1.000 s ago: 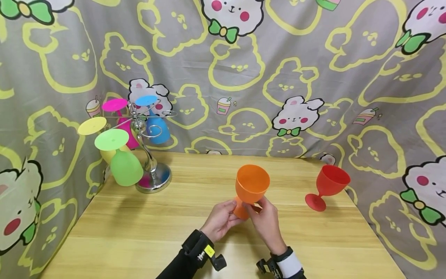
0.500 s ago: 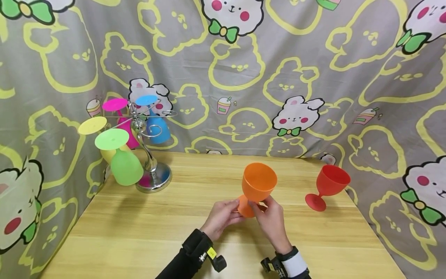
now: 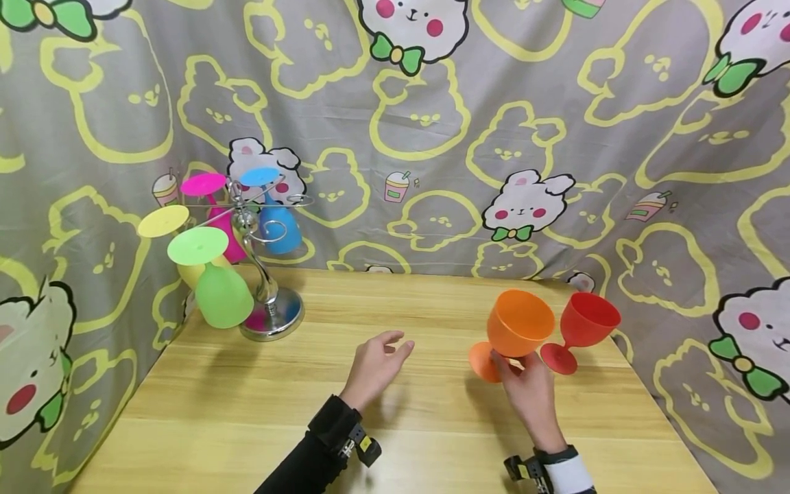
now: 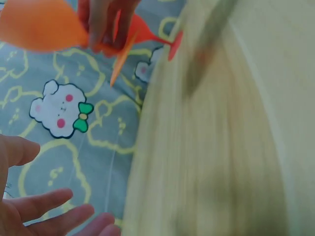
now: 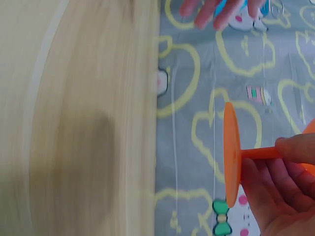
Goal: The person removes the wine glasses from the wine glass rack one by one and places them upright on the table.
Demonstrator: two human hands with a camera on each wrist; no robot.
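My right hand pinches an orange plastic goblet by its stem. The goblet is held above the table, slightly tilted, with its bowl up. In the right wrist view the thumb and fingers close on the stem beside the round orange foot. Just right of it a red goblet stands upright on the table. My left hand is over the middle of the table with loosely spread fingers and nothing in them; the left wrist view shows its fingers apart from the orange goblet.
At the left, a chrome stand with wire rings bears upside-down goblets: a green one, a yellow one, a pink one and a blue one. A patterned curtain encloses the wooden table.
The left hand has let go of the orange goblet and drawn back left. My right hand has carried the goblet rightward, close to the red one.
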